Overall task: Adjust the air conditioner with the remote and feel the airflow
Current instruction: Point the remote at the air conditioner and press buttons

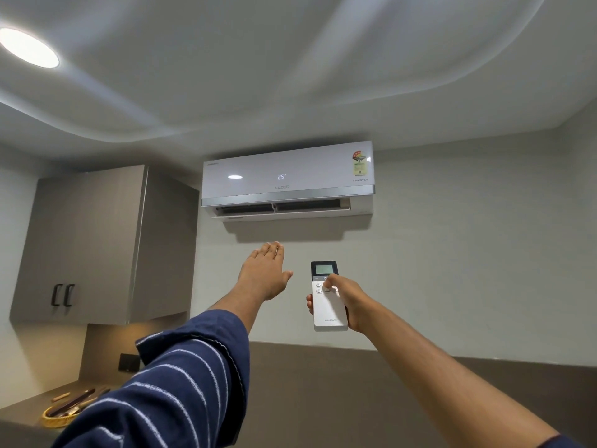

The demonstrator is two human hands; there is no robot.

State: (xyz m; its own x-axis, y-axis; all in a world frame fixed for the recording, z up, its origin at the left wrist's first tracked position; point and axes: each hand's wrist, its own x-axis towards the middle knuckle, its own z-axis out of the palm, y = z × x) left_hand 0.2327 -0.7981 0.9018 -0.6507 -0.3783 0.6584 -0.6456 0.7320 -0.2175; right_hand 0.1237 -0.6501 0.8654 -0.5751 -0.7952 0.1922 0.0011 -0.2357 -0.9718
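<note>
A white wall-mounted air conditioner (287, 176) hangs high on the wall ahead, its display reading 25 and its bottom louvre open. My left hand (263, 273) is stretched up below the vent, flat, fingers together and extended, holding nothing. My right hand (347, 302) grips a white remote (328, 305) with a dark screen at its top, pointed at the unit. My thumb rests on the upper buttons.
A grey wall cabinet (97, 247) with two dark handles hangs at the left. Below it a counter (19, 415) carries a yellow basket (56, 418) with long utensils. A round ceiling light (27, 46) glows at the upper left. Dark panelling (323, 383) covers the lower wall.
</note>
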